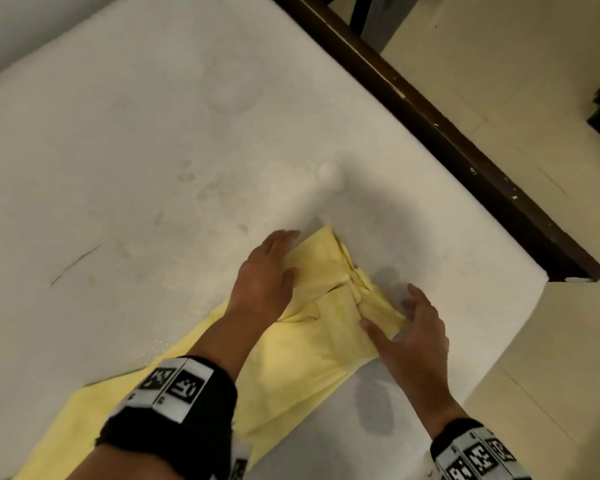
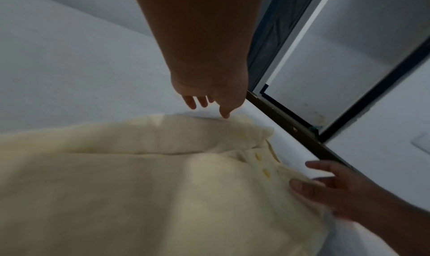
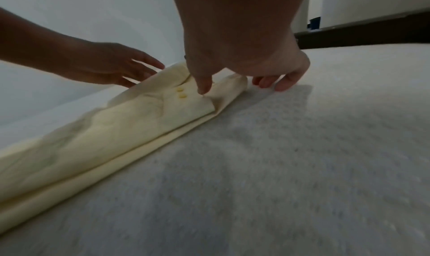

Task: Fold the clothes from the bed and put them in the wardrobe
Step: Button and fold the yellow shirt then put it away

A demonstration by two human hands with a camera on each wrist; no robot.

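Low in the frame, my left hand and right hand, fingers spread, flatten yellow trousers on the bed. Next, probably folding lengthwise.

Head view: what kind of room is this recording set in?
Most likely a bedroom: a bare white mattress on a dark wooden bed frame, with a yellow garment laid out under both hands on it, above a pale tiled floor.

Yellow garment lower end cut off by frame edge.
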